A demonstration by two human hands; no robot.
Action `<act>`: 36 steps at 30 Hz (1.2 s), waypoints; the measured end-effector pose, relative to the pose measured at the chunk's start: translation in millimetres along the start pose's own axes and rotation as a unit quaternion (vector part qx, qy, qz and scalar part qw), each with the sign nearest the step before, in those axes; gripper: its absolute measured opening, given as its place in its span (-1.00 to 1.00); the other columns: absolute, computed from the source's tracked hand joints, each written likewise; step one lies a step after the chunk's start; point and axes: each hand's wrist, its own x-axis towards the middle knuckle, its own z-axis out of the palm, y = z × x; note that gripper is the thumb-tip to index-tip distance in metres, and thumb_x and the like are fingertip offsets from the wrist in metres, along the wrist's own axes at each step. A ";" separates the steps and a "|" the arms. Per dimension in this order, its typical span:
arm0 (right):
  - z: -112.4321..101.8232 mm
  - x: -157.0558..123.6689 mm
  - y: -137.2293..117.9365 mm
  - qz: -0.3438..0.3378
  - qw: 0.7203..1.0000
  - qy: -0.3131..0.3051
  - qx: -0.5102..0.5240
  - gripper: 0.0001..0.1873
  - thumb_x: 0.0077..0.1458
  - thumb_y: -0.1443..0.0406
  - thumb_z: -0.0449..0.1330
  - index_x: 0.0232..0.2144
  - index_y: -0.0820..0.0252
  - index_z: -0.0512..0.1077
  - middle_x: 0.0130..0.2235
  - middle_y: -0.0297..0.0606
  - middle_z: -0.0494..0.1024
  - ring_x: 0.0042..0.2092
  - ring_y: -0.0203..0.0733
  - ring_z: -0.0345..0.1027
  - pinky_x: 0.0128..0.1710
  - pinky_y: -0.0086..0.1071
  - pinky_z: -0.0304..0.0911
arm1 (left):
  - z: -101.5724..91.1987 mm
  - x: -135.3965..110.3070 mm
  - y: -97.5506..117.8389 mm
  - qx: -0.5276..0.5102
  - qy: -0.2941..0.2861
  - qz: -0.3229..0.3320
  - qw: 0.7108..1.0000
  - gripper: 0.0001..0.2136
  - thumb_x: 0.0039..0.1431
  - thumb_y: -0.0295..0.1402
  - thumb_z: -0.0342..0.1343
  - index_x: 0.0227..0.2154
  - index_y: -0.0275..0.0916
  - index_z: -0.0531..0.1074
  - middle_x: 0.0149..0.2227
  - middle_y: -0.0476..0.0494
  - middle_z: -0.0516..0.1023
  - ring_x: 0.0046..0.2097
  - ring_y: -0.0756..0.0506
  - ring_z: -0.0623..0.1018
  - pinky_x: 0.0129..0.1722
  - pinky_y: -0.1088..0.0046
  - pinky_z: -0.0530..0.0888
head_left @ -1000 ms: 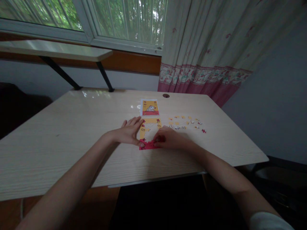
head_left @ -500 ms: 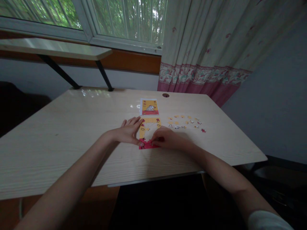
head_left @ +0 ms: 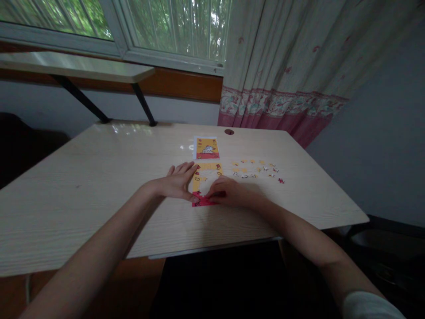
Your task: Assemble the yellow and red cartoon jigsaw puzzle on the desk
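Note:
A partly built jigsaw [head_left: 203, 182], yellow above and red below with a bare middle, lies on the pale wooden table [head_left: 99, 186]. My left hand [head_left: 177, 181] lies flat with fingers stretched out, holding down the puzzle's left edge. My right hand [head_left: 227, 192] is curled over the puzzle's lower right corner, fingertips pressed onto the red part; what is under them is hidden. A small reference picture [head_left: 206, 148] of the puzzle lies just beyond it. Several loose pieces [head_left: 255, 170] are scattered to the right.
A round cable hole [head_left: 229, 132] sits near the table's far edge. Behind are a window [head_left: 172, 26], a folding shelf [head_left: 73, 66] on black brackets, and a flowered curtain [head_left: 282, 66]. The table's right edge drops off near a grey wall.
My right hand has slid a little to the left along the puzzle's red bottom row. The left hand has stayed in place.

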 end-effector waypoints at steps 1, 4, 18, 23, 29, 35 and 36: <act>-0.5 -0.1 -0.1 0.001 1.000 -0.001 -0.001 -0.91 0.07 0.32 0.21 -0.34 0.18 0.52 -0.33 -0.28 0.53 -0.23 -0.28 0.34 -0.13 -0.38 0.20 | -0.1 0.1 -0.2 0.001 -0.002 -0.001 1.000 0.18 -0.30 0.28 0.08 0.29 -0.31 -0.26 0.32 -0.53 -0.26 0.29 -0.53 -0.19 0.14 -0.22 -0.12; -0.4 0.6 -2.4 0.024 1.000 0.006 -0.013 -0.89 0.04 0.30 0.24 -0.33 0.18 0.52 -0.36 -0.29 0.52 -0.27 -0.28 0.33 -0.18 -0.39 0.20 | -0.6 0.2 0.0 0.000 0.000 0.003 1.000 0.16 -0.30 0.28 0.07 0.30 -0.26 -0.28 0.32 -0.50 -0.24 0.28 -0.54 -0.18 0.13 -0.23 -0.12; 1.4 4.4 -11.1 0.060 0.998 0.011 -0.022 -0.84 -0.04 0.32 0.27 -0.32 0.22 0.49 -0.35 -0.29 0.50 -0.27 -0.28 0.31 -0.24 -0.42 0.18 | -1.7 -1.0 2.5 0.004 -0.004 -0.002 1.000 0.16 -0.28 0.26 0.07 0.29 -0.32 -0.26 0.32 -0.51 -0.25 0.29 -0.53 -0.18 0.14 -0.22 -0.12; -2.1 5.6 -11.5 0.133 0.987 0.059 0.072 -0.91 0.02 0.34 0.23 -0.37 0.23 0.51 -0.39 -0.31 0.53 -0.36 -0.35 0.34 -0.31 -0.46 0.22 | -1.0 -0.9 2.7 0.008 0.007 0.002 1.000 0.16 -0.29 0.29 0.05 0.30 -0.26 -0.26 0.32 -0.48 -0.21 0.28 -0.53 -0.15 0.14 -0.21 -0.10; -1.6 3.3 -8.8 0.185 0.971 0.028 0.151 -0.90 0.02 0.31 0.23 -0.38 0.23 0.51 -0.43 -0.33 0.55 -0.43 -0.39 0.35 -0.38 -0.49 0.24 | -0.8 -0.8 2.0 0.012 0.000 -0.004 1.000 0.16 -0.28 0.28 0.05 0.30 -0.30 -0.28 0.32 -0.49 -0.24 0.29 -0.52 -0.17 0.15 -0.19 -0.11; -2.1 5.5 -14.3 0.185 0.978 0.025 0.088 -0.92 0.03 0.35 0.21 -0.38 0.23 0.52 -0.44 -0.32 0.53 -0.43 -0.39 0.35 -0.37 -0.50 0.23 | 0.1 -0.4 0.7 0.008 -0.004 -0.001 1.000 0.17 -0.30 0.31 0.04 0.30 -0.28 -0.29 0.33 -0.49 -0.26 0.29 -0.50 -0.20 0.15 -0.19 -0.13; -2.2 6.0 -14.4 0.179 0.981 0.029 0.073 -0.92 0.02 0.36 0.21 -0.39 0.23 0.52 -0.45 -0.33 0.53 -0.43 -0.39 0.34 -0.37 -0.50 0.22 | 0.4 -0.2 0.3 0.008 -0.003 -0.001 1.000 0.18 -0.30 0.31 0.03 0.30 -0.29 -0.29 0.33 -0.49 -0.27 0.30 -0.50 -0.20 0.16 -0.19 -0.13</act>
